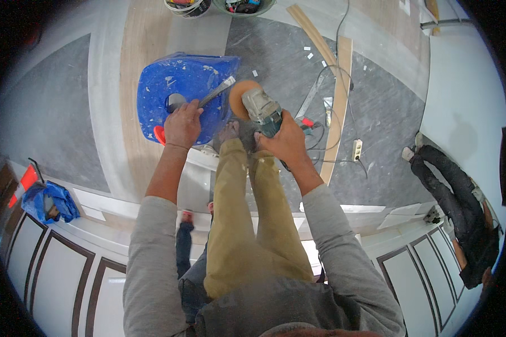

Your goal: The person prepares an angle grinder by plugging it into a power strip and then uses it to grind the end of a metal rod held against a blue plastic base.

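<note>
My left hand (183, 123) grips a narrow metal strip (218, 88) over the blue, paint-spattered plastic stool (163, 70), its upper end angled to the right. My right hand (287, 139) is closed round a grey and teal angle grinder (263, 110) with an orange disc (239, 101). The disc is close to the strip's upper end; whether they touch I cannot tell. A red object (158, 135) shows beside the stool under my left wrist. My bare foot (229, 130) is below, between stool and grinder.
Wooden planks (340, 112), cables, a power strip (357, 149) and small tools lie on the floor at right. Two buckets (243, 5) stand at the top, a blue bag (50, 205) at left. A co-worker in dark clothes (444, 191) is at right; another person's legs (186, 241) show behind mine.
</note>
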A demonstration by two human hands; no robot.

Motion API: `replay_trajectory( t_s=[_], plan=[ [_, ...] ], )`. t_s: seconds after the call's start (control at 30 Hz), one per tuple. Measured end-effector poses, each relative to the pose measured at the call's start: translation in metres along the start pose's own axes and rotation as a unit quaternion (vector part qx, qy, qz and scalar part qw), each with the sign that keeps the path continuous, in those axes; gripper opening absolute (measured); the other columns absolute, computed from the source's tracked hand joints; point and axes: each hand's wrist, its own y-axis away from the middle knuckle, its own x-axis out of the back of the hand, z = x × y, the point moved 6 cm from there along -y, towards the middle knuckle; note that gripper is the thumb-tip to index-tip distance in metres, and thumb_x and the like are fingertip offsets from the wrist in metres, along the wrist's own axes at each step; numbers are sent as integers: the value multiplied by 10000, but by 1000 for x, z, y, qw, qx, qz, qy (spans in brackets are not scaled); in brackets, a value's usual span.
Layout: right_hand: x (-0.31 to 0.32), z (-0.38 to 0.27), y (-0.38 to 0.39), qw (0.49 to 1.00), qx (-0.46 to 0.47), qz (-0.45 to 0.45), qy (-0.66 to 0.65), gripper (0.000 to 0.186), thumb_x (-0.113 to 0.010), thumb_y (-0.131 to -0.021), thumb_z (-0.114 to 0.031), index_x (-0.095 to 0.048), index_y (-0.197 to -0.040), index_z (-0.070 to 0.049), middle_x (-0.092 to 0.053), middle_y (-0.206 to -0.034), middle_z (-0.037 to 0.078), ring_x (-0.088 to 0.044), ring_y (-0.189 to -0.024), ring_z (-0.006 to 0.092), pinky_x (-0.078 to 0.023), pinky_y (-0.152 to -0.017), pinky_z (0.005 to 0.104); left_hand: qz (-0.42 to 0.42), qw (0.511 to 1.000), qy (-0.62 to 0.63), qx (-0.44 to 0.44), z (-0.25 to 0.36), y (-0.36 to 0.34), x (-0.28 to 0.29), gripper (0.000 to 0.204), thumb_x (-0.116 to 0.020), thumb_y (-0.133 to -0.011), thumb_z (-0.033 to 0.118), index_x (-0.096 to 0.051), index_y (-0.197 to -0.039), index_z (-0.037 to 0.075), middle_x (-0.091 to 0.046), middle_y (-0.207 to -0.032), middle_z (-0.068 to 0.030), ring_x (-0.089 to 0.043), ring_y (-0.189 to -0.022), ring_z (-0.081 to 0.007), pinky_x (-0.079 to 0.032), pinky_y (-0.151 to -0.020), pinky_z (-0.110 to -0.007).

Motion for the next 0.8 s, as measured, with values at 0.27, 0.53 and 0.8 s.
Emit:
replay_trajectory(
  t_s=[0.27, 0.53, 0.8],
  plan=[
    [0, -9, -11, 999, 19, 24, 22, 638, -811, -656, -304, -513, -1139, -14, -642, -1016, 232, -632, -966, 424, -507, -829, 485, 7, 1000, -24, -17, 1, -1, -2, 234, -596, -910, 221, -614, -1102, 89, -685, -933, -131, -669, -818, -338, -536, -700, -452],
    [3, -17, -16, 999, 13, 9, 30, 683, -820, -596, -286, -519, -1137, 1, -652, -966, 234, -647, -929, 410, -527, -798, 462, -7, 999, -28, -16, -1, 0, -3, 248, -614, -907, 210, -615, -1128, 97, -677, -931, -138, -670, -805, -342, -544, -662, -446],
    [6, -24, -23, 999, 8, 11, 39, 713, -832, -585, -291, -526, -1162, -4, -660, -966, 214, -655, -927, 400, -530, -796, 459, 32, 998, -10, -49, -2, 2, 0, 226, -610, -905, 201, -625, -1109, 104, -676, -918, -125, -670, -795, -335, -546, -647, -441]
  ],
)
